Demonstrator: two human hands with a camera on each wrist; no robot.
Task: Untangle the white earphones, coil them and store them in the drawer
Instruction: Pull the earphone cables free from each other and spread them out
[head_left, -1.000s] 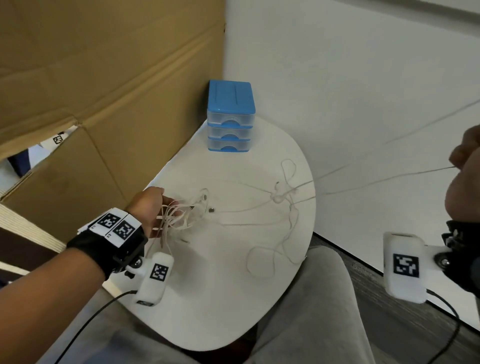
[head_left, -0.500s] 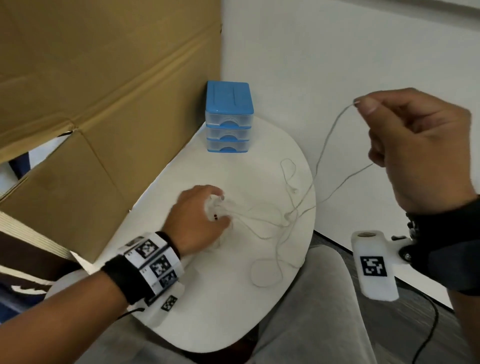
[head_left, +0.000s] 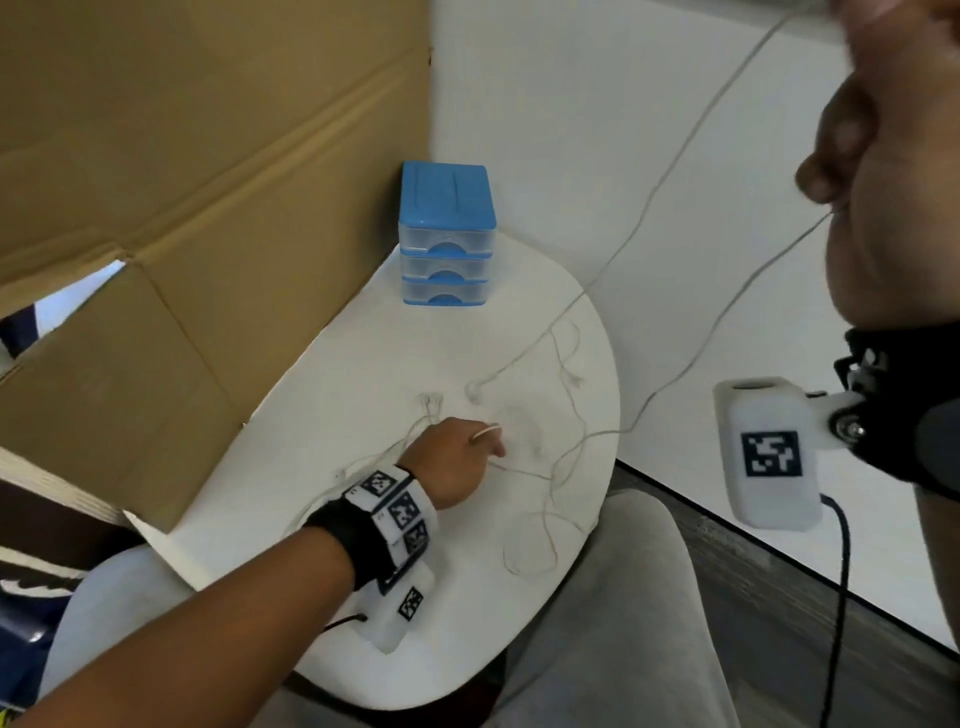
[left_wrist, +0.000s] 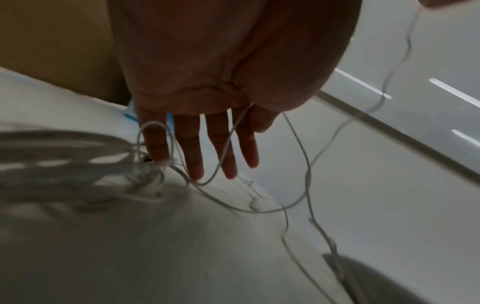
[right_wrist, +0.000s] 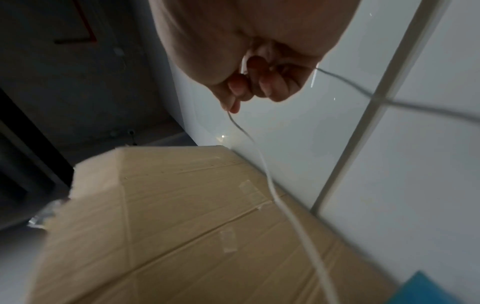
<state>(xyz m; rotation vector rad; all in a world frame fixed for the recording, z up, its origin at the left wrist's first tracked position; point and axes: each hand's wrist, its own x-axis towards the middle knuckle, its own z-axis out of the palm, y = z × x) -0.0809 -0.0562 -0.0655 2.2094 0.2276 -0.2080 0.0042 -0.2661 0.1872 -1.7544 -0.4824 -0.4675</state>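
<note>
Partly cropped, R hand (head_left: 893, 171) curls round earphones (head_left: 644, 208) cord; L hand (head_left: 452, 462) fingers (left_wrist: 192, 152) straight, cord looped over them.

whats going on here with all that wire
A person is untangling white earphones on a small white table. The right hand is raised, gripping the cord so two strands run up off the table. The left hand rests on the tangle, fingers straight, cord looped round them. The blue drawer unit behind is shut.
</note>
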